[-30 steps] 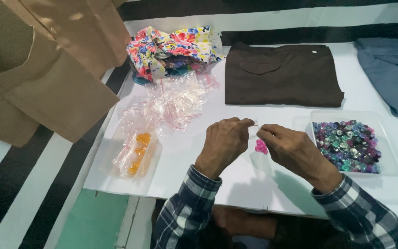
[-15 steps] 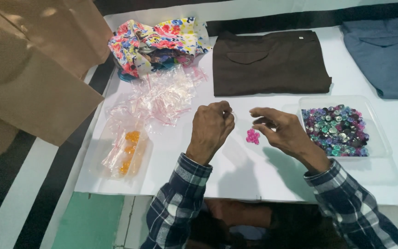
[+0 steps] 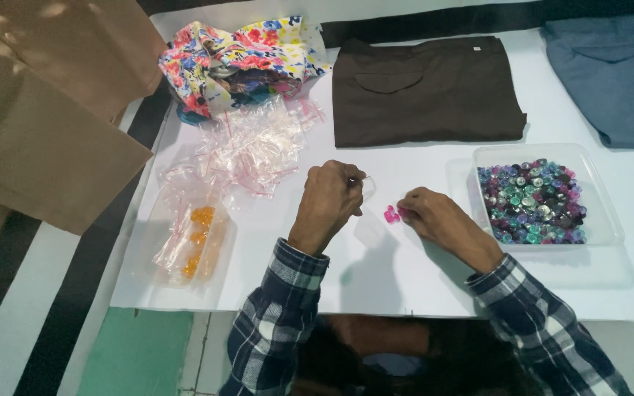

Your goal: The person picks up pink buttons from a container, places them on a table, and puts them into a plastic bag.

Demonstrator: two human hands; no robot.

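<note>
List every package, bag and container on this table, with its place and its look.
Small clear bag: pinched in left hand, transparent.
Heap of clear bags: left of centre, crinkled, thin red strips.
Clear bags of orange pieces: near left edge.
Clear tray: right, rectangular, holding many-coloured round pieces.

Clear baggie (image 3: 365,186) pinched; pink beads (image 3: 391,215) on table.

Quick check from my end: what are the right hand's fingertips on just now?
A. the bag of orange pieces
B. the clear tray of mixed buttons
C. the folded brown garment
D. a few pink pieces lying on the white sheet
D: the right hand has its fingertips at the small pink pieces on the white sheet, left of the clear tray.
</note>
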